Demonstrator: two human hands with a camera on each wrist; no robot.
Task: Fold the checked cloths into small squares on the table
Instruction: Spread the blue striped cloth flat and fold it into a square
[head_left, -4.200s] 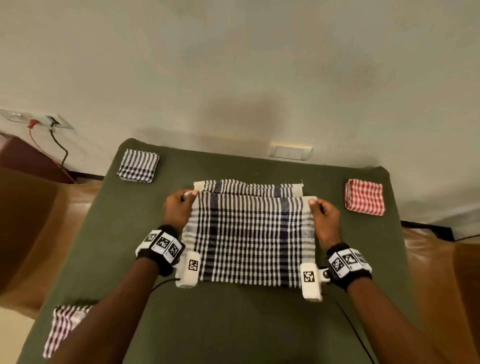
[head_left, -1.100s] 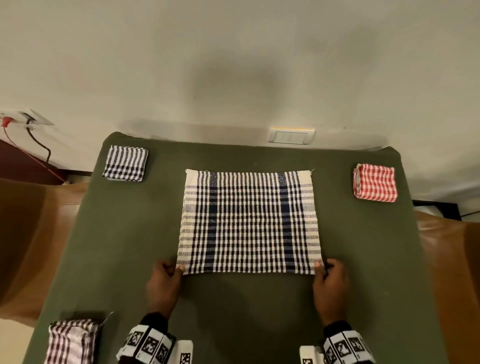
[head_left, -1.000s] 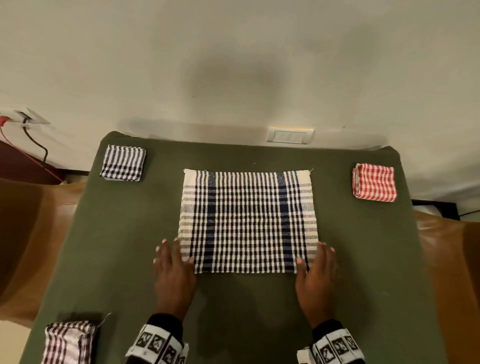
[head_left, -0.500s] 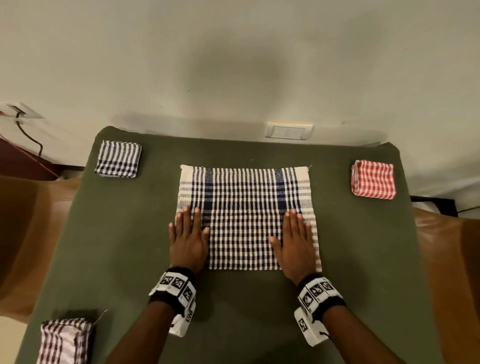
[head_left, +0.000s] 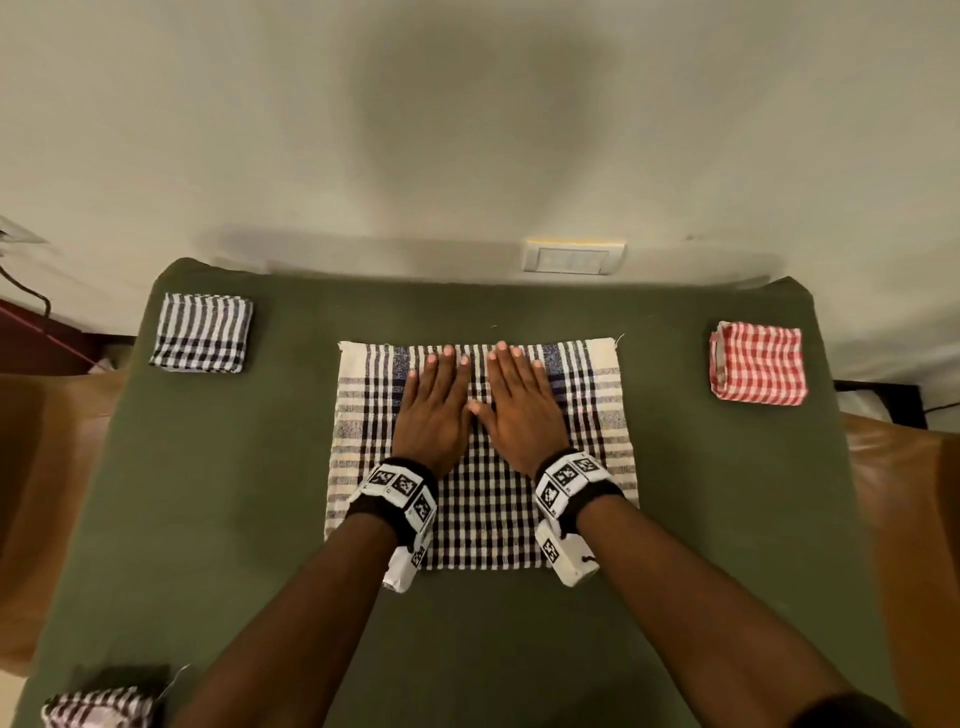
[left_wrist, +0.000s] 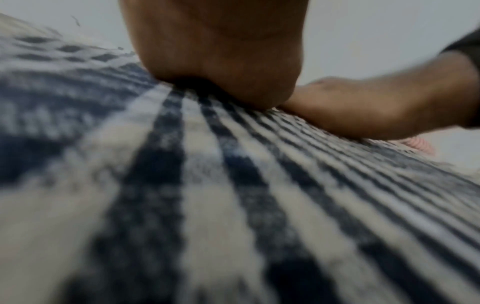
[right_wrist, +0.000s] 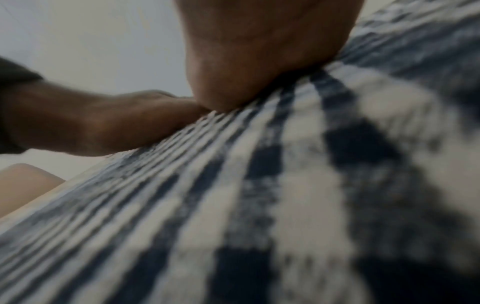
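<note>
A black-and-white checked cloth (head_left: 483, 499), folded once, lies flat in the middle of the green table (head_left: 218, 519). Both hands press on its far half, palms down, fingers straight and side by side. My left hand (head_left: 434, 400) is just left of the cloth's centre line, my right hand (head_left: 519, 400) just right of it, thumbs nearly touching. In the left wrist view the palm (left_wrist: 221, 51) bears on the cloth (left_wrist: 207, 205). The right wrist view shows the palm (right_wrist: 259, 51) on the blurred checks (right_wrist: 259, 205), with the other hand beside it.
Folded small squares sit at the table's corners: a black-and-white one (head_left: 202, 332) far left, a red checked one (head_left: 758, 364) far right, a maroon-striped one (head_left: 98, 706) near left. A wall with a switch plate (head_left: 574, 256) runs behind the table. Brown seats flank both sides.
After the fold, my hands let go of the near corners, flattened onto the cloth and slid from its near edge up toward the far edge, drawing together at the middle.
</note>
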